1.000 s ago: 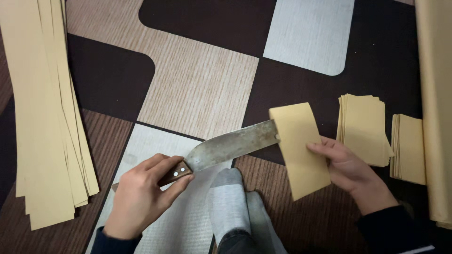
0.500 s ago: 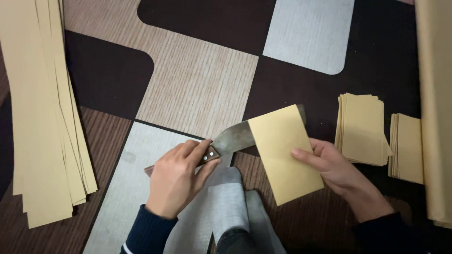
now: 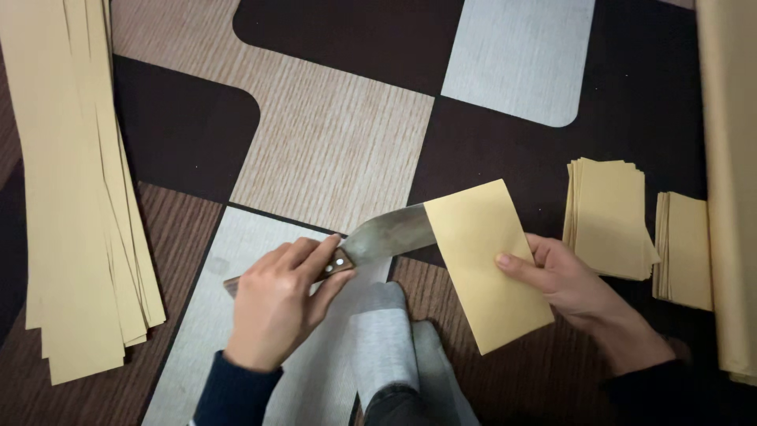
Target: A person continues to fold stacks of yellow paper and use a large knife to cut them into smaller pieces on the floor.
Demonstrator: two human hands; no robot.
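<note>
Hazard: the knife (image 3: 371,244) blade runs inside the folded tan sheet (image 3: 487,264), and the right hand (image 3: 564,280) pinches that sheet just right of the blade; a slip of the edge could likely reach the thumb, or tear the sheet off its fold. Left hand (image 3: 276,304): grip closed around the wooden handle, left of the sheet, knuckles up, wrist low over the patterned floor (image 3: 331,150); right hand: grip closed on the sheet's right edge, thumb on top, fingers beneath.
</note>
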